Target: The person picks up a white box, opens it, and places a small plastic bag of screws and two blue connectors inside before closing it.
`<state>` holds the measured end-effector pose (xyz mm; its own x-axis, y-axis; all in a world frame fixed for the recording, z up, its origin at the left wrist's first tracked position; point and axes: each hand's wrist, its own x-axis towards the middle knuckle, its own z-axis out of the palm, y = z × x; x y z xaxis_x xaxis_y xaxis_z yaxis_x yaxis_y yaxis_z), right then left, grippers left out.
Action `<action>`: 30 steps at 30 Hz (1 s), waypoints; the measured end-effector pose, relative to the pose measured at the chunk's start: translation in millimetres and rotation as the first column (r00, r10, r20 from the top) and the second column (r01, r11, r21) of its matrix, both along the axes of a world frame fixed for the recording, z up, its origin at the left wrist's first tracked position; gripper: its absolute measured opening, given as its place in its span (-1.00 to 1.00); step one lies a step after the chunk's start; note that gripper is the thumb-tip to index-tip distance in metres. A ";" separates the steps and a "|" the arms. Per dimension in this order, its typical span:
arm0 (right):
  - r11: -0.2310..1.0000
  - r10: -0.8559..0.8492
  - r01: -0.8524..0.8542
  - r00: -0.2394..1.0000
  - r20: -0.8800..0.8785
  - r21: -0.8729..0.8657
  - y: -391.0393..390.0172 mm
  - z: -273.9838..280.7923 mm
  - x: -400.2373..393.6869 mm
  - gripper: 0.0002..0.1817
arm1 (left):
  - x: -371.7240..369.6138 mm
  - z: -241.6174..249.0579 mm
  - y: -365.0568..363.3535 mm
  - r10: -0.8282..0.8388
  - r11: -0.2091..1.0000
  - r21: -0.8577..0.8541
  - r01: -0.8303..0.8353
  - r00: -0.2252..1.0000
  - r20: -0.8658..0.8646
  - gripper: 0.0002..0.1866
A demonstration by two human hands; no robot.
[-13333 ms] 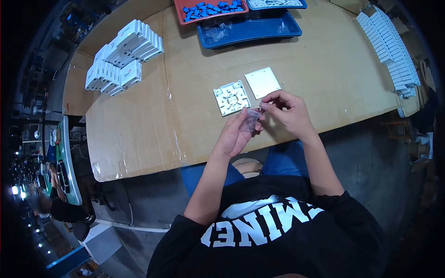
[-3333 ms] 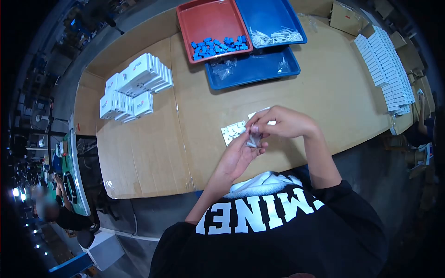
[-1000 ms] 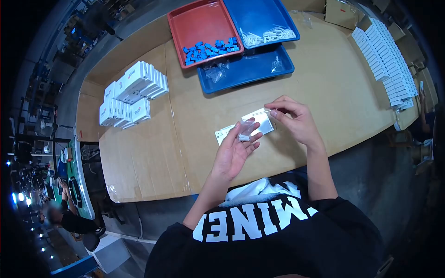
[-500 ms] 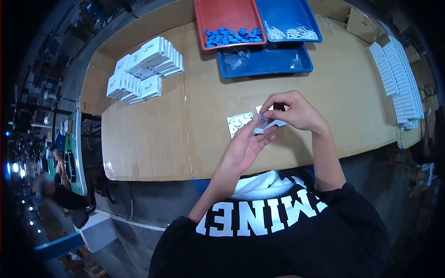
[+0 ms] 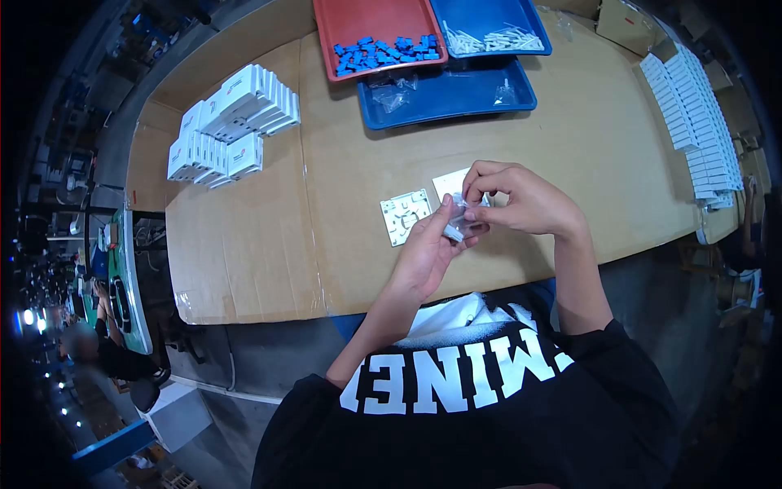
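My left hand (image 5: 428, 253) holds a small clear plastic bag (image 5: 456, 222) with small white parts inside, just above the cardboard-covered table (image 5: 570, 138). My right hand (image 5: 521, 200) meets it from the right, fingers pinched at the bag's top. A white moulded base plate (image 5: 405, 216) lies flat on the table right behind my left fingers. A flat white cover plate (image 5: 450, 182) lies beside it, partly hidden by my right hand.
At the table's far edge stand a red tray (image 5: 358, 20) of blue parts, a blue tray (image 5: 481, 12) of white sticks and a blue tray (image 5: 456, 98) with small bags. White boxes (image 5: 232, 122) are stacked at the left, rows of white boxes (image 5: 696, 114) at the right. Another person (image 5: 98, 350) sits far left.
My right hand, which one second ago drew a thin white stick away from the bag, has come back to the bag. Both hands now pinch it together.
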<state>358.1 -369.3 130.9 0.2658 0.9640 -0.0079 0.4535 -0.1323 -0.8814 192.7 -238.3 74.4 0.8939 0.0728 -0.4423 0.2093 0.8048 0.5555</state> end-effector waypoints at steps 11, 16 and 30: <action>0.920 -0.266 0.369 0.839 -0.475 0.137 -8.1 -21.8 -26.5 -0.87 | -4.5 -7.1 -4.1 -0.059 0.810 0.586 -0.026 0.990 0.126 -0.58; 0.804 -0.310 0.512 0.794 -0.522 0.303 10.5 -30.5 -46.5 -0.69 | -4.1 8.6 -5.8 0.123 0.701 0.667 -0.252 0.964 0.236 -0.70; 0.827 -0.277 0.533 0.662 -0.696 0.178 31.1 -31.3 -74.0 -0.88 | -21.6 9.8 10.3 0.416 0.769 0.385 -0.511 0.856 0.306 -0.81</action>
